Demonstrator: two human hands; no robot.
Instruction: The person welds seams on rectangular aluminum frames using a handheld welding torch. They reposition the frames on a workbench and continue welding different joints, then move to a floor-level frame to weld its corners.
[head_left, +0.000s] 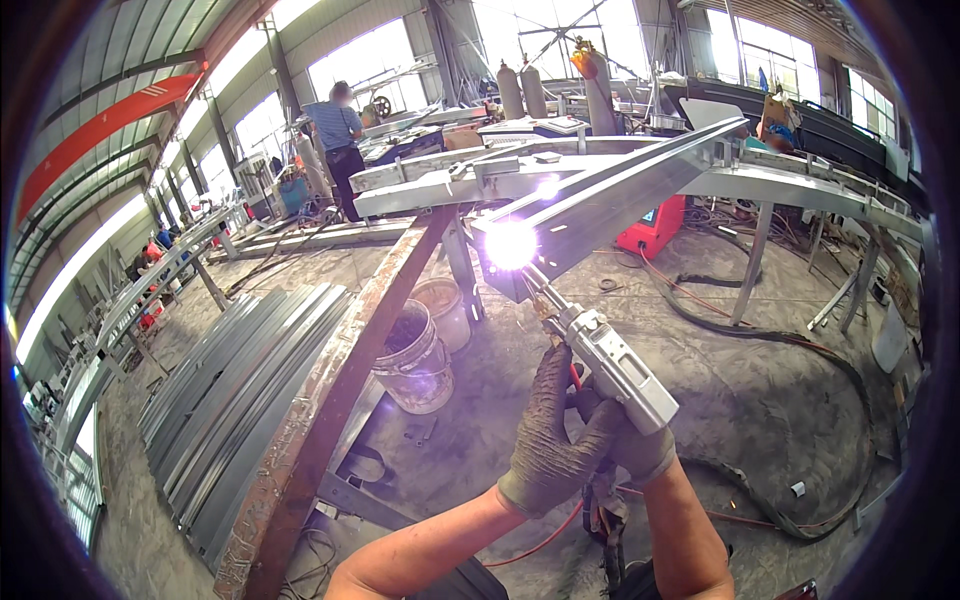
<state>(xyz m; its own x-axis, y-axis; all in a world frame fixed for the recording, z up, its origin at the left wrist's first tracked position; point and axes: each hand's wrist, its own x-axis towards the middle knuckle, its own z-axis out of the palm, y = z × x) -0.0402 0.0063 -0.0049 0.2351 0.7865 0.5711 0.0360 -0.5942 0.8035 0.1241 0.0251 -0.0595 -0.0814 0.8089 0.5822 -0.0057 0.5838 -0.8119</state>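
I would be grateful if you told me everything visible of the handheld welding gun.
The handheld welding gun has a boxy, silver-grey, metal-looking body with a recessed panel, and a slim front section narrowing to a brassy-looking nozzle. It slants forward and leftward, its tip at a blinding white glare by the near end of a long metal profile. The gloved right hand grips its mostly hidden handle; the gloved left hand is close against it, exact contact unclear.

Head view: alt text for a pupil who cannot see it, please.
The gloved left hand and right hand hold a silver torch toward a bright glare at the near end of a metal beam. Two buckets and grey metal strips are to the left; a person stands farther back.
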